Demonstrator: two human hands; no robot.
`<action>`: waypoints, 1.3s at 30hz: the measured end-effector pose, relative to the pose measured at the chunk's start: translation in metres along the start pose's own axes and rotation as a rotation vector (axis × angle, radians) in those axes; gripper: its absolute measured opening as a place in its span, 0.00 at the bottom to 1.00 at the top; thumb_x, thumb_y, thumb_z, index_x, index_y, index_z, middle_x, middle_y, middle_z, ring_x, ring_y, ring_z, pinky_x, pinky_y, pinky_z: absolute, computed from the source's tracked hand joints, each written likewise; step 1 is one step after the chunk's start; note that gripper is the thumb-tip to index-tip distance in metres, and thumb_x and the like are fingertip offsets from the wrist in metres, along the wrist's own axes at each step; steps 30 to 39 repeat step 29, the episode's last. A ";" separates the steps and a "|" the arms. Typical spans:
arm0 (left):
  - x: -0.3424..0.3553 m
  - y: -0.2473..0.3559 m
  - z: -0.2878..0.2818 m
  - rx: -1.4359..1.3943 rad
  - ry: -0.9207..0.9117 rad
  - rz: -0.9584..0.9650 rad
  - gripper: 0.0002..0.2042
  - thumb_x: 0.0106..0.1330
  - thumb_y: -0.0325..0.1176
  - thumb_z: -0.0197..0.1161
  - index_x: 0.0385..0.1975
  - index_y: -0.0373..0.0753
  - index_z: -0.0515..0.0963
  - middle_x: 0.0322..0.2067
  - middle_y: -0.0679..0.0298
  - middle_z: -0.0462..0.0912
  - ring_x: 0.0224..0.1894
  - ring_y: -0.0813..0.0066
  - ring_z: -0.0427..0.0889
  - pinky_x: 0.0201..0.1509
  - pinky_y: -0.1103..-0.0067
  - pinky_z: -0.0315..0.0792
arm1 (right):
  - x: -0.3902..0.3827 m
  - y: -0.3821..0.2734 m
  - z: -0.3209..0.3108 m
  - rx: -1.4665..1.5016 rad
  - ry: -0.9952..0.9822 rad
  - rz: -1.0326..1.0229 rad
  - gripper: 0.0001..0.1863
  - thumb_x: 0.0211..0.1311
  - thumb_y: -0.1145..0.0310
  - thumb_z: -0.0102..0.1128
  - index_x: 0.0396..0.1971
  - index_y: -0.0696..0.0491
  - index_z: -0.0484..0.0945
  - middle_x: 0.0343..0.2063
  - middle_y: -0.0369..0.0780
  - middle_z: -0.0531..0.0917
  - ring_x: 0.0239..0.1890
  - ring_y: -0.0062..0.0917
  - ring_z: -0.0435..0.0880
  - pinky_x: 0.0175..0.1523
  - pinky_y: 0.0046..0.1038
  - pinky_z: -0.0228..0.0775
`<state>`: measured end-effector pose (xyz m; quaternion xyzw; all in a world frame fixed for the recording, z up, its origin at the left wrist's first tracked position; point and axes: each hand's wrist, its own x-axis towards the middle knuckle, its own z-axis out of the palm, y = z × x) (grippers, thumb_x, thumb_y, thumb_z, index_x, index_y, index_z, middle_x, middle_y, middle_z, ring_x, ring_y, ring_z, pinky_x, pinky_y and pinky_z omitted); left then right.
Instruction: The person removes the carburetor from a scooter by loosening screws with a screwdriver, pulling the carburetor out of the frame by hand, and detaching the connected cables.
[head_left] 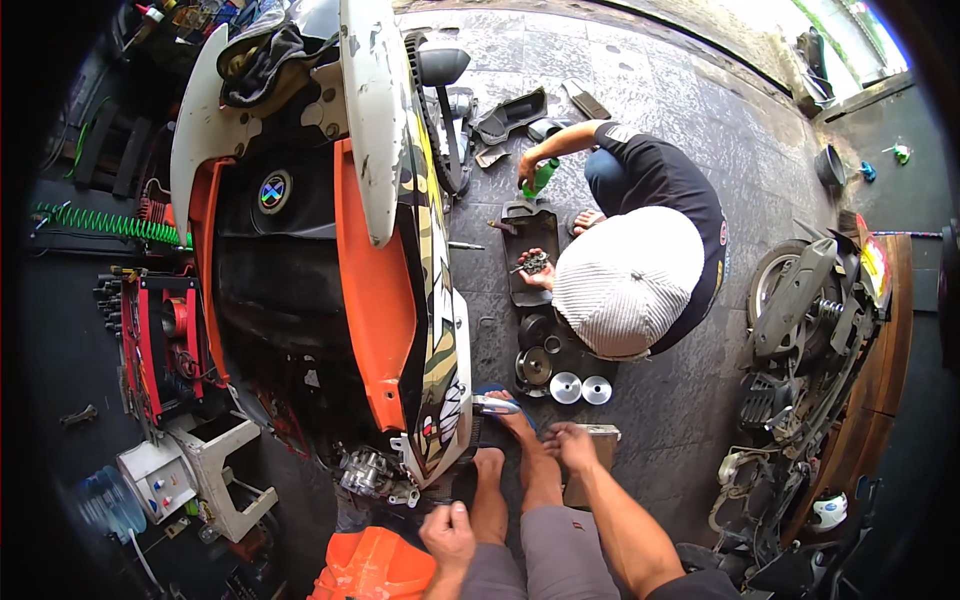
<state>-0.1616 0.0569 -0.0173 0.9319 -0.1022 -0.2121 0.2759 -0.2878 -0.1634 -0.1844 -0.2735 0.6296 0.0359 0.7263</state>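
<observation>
My left hand (449, 539) is closed in a fist, thumb on top, just above my left thigh and beside an orange plastic part (372, 568). No object shows in it. My right hand (572, 446) hovers near my right shin, beside a tan box (603, 434). Its fingers curl but are smeared, so what they hold, if anything, cannot be made out. In front of me stands a partly stripped scooter (375, 290) with orange panels and a metal engine part (372, 470) at its near end. Several round metal pulley parts (566, 388) lie on the floor ahead of my foot.
A crouching co-worker in a striped cap (630, 280) holds a green bottle (541, 178) and small metal parts (534, 264) over a black tray (533, 293). Black covers (510, 115) lie beyond. A red tool rack (150, 345) stands left; a motorcycle frame (790, 370) leans right.
</observation>
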 end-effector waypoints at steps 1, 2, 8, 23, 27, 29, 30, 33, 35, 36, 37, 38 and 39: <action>0.006 0.000 -0.004 -0.059 0.120 0.091 0.06 0.63 0.30 0.65 0.28 0.33 0.80 0.23 0.53 0.79 0.24 0.55 0.76 0.30 0.68 0.71 | 0.019 -0.003 -0.009 -0.085 0.040 -0.014 0.12 0.77 0.75 0.43 0.52 0.62 0.73 0.39 0.47 0.83 0.34 0.33 0.87 0.37 0.35 0.85; 0.010 0.005 -0.009 -0.113 0.130 -0.012 0.05 0.63 0.28 0.64 0.33 0.32 0.81 0.25 0.55 0.81 0.24 0.59 0.77 0.31 0.69 0.71 | 0.040 -0.003 -0.027 -0.106 0.089 -0.013 0.12 0.77 0.73 0.43 0.51 0.62 0.74 0.38 0.48 0.84 0.31 0.33 0.87 0.34 0.34 0.84; 0.015 -0.012 -0.045 -0.137 0.228 -0.090 0.07 0.68 0.23 0.59 0.41 0.30 0.81 0.28 0.63 0.81 0.29 0.79 0.75 0.34 0.79 0.70 | 0.122 -0.022 -0.062 -0.477 0.177 -0.016 0.13 0.77 0.68 0.47 0.45 0.63 0.76 0.29 0.47 0.84 0.23 0.31 0.86 0.26 0.32 0.81; 0.100 -0.025 -0.107 -0.012 0.180 -0.045 0.44 0.51 0.42 0.77 0.68 0.30 0.64 0.64 0.43 0.69 0.68 0.45 0.68 0.73 0.61 0.61 | 0.006 0.005 -0.051 -1.318 -0.453 0.020 0.24 0.68 0.55 0.59 0.51 0.62 0.82 0.32 0.53 0.88 0.39 0.42 0.90 0.51 0.40 0.78; 0.118 -0.029 -0.123 -0.010 -0.082 -0.212 0.53 0.47 0.49 0.80 0.71 0.28 0.59 0.67 0.39 0.67 0.71 0.45 0.65 0.74 0.62 0.61 | -0.093 -0.045 0.049 -1.598 -1.036 0.168 0.24 0.72 0.54 0.60 0.53 0.62 0.81 0.39 0.49 0.88 0.36 0.31 0.90 0.48 0.34 0.80; 0.118 -0.029 -0.126 -0.021 -0.166 -0.274 0.55 0.48 0.51 0.80 0.72 0.27 0.57 0.70 0.39 0.64 0.72 0.44 0.64 0.75 0.62 0.61 | -0.138 -0.080 0.103 -1.479 -1.280 0.027 0.28 0.71 0.51 0.61 0.59 0.59 0.78 0.42 0.49 0.88 0.40 0.34 0.90 0.51 0.35 0.80; 0.118 -0.029 -0.126 -0.021 -0.166 -0.274 0.55 0.48 0.51 0.80 0.72 0.27 0.57 0.70 0.39 0.64 0.72 0.44 0.64 0.75 0.62 0.61 | -0.138 -0.080 0.103 -1.479 -1.280 0.027 0.28 0.71 0.51 0.61 0.59 0.59 0.78 0.42 0.49 0.88 0.40 0.34 0.90 0.51 0.35 0.80; 0.118 -0.029 -0.126 -0.021 -0.166 -0.274 0.55 0.48 0.51 0.80 0.72 0.27 0.57 0.70 0.39 0.64 0.72 0.44 0.64 0.75 0.62 0.61 | -0.138 -0.080 0.103 -1.479 -1.280 0.027 0.28 0.71 0.51 0.61 0.59 0.59 0.78 0.42 0.49 0.88 0.40 0.34 0.90 0.51 0.35 0.80; 0.118 -0.029 -0.126 -0.021 -0.166 -0.274 0.55 0.48 0.51 0.80 0.72 0.27 0.57 0.70 0.39 0.64 0.72 0.44 0.64 0.75 0.62 0.61 | -0.138 -0.080 0.103 -1.479 -1.280 0.027 0.28 0.71 0.51 0.61 0.59 0.59 0.78 0.42 0.49 0.88 0.40 0.34 0.90 0.51 0.35 0.80; 0.118 -0.029 -0.126 -0.021 -0.166 -0.274 0.55 0.48 0.51 0.80 0.72 0.27 0.57 0.70 0.39 0.64 0.72 0.44 0.64 0.75 0.62 0.61 | -0.138 -0.080 0.103 -1.479 -1.280 0.027 0.28 0.71 0.51 0.61 0.59 0.59 0.78 0.42 0.49 0.88 0.40 0.34 0.90 0.51 0.35 0.80; 0.118 -0.029 -0.126 -0.021 -0.166 -0.274 0.55 0.48 0.51 0.80 0.72 0.27 0.57 0.70 0.39 0.64 0.72 0.44 0.64 0.75 0.62 0.61 | -0.138 -0.080 0.103 -1.479 -1.280 0.027 0.28 0.71 0.51 0.61 0.59 0.59 0.78 0.42 0.49 0.88 0.40 0.34 0.90 0.51 0.35 0.80; 0.118 -0.029 -0.126 -0.021 -0.166 -0.274 0.55 0.48 0.51 0.80 0.72 0.27 0.57 0.70 0.39 0.64 0.72 0.44 0.64 0.75 0.62 0.61 | -0.138 -0.080 0.103 -1.479 -1.280 0.027 0.28 0.71 0.51 0.61 0.59 0.59 0.78 0.42 0.49 0.88 0.40 0.34 0.90 0.51 0.35 0.80; 0.118 -0.029 -0.126 -0.021 -0.166 -0.274 0.55 0.48 0.51 0.80 0.72 0.27 0.57 0.70 0.39 0.64 0.72 0.44 0.64 0.75 0.62 0.61 | -0.138 -0.080 0.103 -1.479 -1.280 0.027 0.28 0.71 0.51 0.61 0.59 0.59 0.78 0.42 0.49 0.88 0.40 0.34 0.90 0.51 0.35 0.80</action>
